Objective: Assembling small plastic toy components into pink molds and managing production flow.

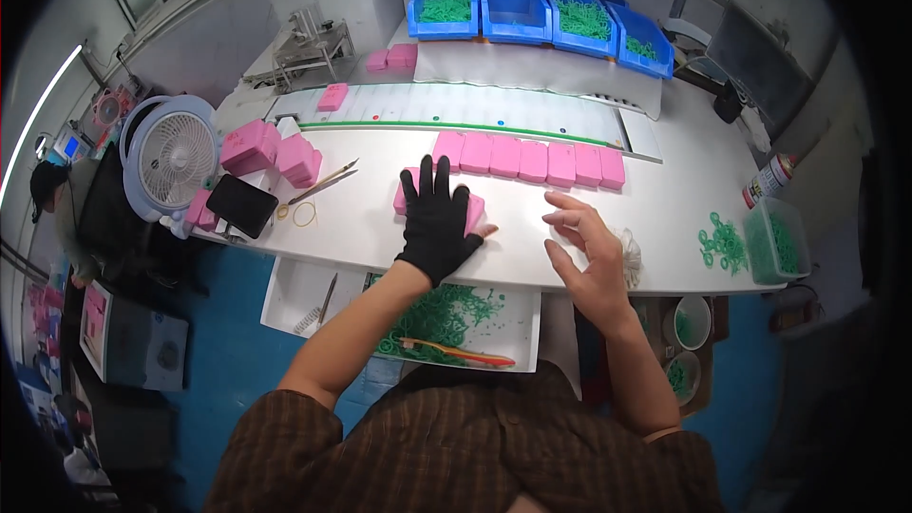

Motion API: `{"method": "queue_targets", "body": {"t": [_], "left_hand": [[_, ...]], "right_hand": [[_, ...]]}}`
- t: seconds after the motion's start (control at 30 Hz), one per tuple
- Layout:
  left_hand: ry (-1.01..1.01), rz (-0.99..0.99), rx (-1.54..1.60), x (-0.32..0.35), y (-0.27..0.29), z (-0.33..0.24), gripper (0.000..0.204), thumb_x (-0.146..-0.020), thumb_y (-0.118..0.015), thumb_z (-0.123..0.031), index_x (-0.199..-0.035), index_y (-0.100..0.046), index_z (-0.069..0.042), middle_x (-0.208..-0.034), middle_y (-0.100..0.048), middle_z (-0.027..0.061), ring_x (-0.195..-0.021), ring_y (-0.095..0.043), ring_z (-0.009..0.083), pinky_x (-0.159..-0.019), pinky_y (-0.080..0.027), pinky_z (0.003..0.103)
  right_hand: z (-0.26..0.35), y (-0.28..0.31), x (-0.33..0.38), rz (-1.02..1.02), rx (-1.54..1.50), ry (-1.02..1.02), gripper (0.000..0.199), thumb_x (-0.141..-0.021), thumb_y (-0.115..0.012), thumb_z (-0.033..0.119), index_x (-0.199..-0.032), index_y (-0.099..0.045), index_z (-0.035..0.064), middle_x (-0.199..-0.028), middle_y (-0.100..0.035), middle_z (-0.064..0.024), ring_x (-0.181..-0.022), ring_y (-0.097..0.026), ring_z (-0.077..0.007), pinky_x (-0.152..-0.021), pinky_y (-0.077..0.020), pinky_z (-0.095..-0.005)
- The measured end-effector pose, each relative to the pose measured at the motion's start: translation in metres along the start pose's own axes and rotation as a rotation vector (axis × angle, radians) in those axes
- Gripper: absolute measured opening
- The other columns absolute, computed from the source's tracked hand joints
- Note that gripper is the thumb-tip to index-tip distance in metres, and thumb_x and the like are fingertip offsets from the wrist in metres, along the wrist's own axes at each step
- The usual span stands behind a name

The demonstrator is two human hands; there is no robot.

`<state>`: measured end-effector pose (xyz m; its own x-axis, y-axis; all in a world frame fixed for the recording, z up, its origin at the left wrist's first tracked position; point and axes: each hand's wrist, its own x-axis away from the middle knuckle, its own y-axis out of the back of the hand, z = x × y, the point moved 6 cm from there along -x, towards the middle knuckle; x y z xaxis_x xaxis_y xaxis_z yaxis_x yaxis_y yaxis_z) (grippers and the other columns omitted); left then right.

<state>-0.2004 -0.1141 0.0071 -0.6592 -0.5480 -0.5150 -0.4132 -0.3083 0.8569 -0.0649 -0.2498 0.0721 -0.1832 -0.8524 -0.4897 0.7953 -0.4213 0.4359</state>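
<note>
My left hand (433,226), in a black glove with a bare thumb tip, lies with fingers spread over a small group of pink blocks (474,213). The glove hides most of that group. My right hand (591,255) is bare and held above the white table to the right, fingers apart and nothing in it. Just beyond both hands, several pink rectangular blocks (532,161) stand side by side in a row. Beside my right wrist sits a crumpled whitish bundle (629,256), partly hidden.
An open drawer (529,328) below the table edge holds green rings and an orange-handled brush (465,353). Left are a fan (173,154), stacked pink blocks (249,147) and a black phone (242,206). Right are loose green rings (724,242) and a clear tub (765,271). Blue bins (516,14) stand behind.
</note>
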Motion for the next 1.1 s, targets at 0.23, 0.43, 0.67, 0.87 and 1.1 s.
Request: {"method": "queue_targets", "body": {"t": [0.23, 0.43, 0.67, 0.87, 1.1], "left_hand": [[-0.096, 0.213, 0.657, 0.048, 0.036, -0.043, 0.056, -0.069, -0.075, -0.012, -0.121, -0.053, -0.007, -0.110, -0.055, 0.0131, -0.105, -0.055, 0.0277, -0.086, -0.047, 0.037], [0.058, 0.134, 1.065, 0.051, 0.048, -0.038, 0.066, -0.069, -0.078, -0.007, -0.127, -0.047, -0.001, -0.114, -0.053, 0.0100, -0.108, -0.054, 0.0200, -0.095, -0.043, 0.032], [0.148, 0.191, 1.298, 0.052, 0.027, -0.037, 0.065, -0.074, -0.077, -0.013, -0.129, -0.045, -0.001, -0.115, -0.053, 0.0085, -0.109, -0.053, 0.0181, -0.095, -0.043, 0.031], [0.574, 0.026, 1.704, 0.059, 0.025, -0.047, 0.055, -0.084, -0.071, -0.028, -0.125, -0.046, -0.002, -0.106, -0.058, 0.0078, -0.097, -0.056, 0.0143, -0.085, -0.046, 0.028], [0.613, 0.053, 1.295, 0.053, 0.030, -0.034, 0.033, -0.087, -0.067, -0.035, -0.089, -0.062, -0.003, -0.073, -0.060, 0.0026, -0.068, -0.051, 0.0091, -0.064, -0.045, 0.027]], "right_hand": [[-0.038, -0.027, 0.054, 0.015, -0.373, -0.472, 0.034, -0.097, -0.051, 0.032, -0.090, -0.059, -0.0005, -0.074, -0.065, -0.0064, -0.060, -0.060, -0.0080, -0.047, -0.0420, -0.0207], [-0.057, -0.075, 0.060, 0.310, -0.758, -0.822, 0.064, -0.093, -0.033, 0.063, -0.073, -0.053, 0.0057, -0.056, -0.052, -0.0027, -0.041, -0.044, -0.0064, -0.037, -0.0318, -0.0189], [-0.051, -0.087, 0.050, 0.313, -0.868, -0.807, 0.058, -0.093, -0.042, 0.058, -0.069, -0.052, 0.0058, -0.052, -0.051, -0.0045, -0.038, -0.039, -0.0061, -0.037, -0.0291, -0.0203], [-0.015, -0.081, 0.043, 0.093, -0.663, -0.527, 0.038, -0.101, -0.040, 0.027, -0.079, -0.056, 0.0016, -0.052, -0.050, -0.0018, -0.038, -0.039, -0.0051, -0.037, -0.0292, -0.0204], [0.000, -0.067, 0.042, 0.040, -0.361, -0.313, 0.035, -0.099, -0.044, 0.018, -0.069, -0.053, 0.0015, -0.046, -0.050, -0.0023, -0.038, -0.050, -0.0093, -0.039, -0.0383, -0.0243]]}}
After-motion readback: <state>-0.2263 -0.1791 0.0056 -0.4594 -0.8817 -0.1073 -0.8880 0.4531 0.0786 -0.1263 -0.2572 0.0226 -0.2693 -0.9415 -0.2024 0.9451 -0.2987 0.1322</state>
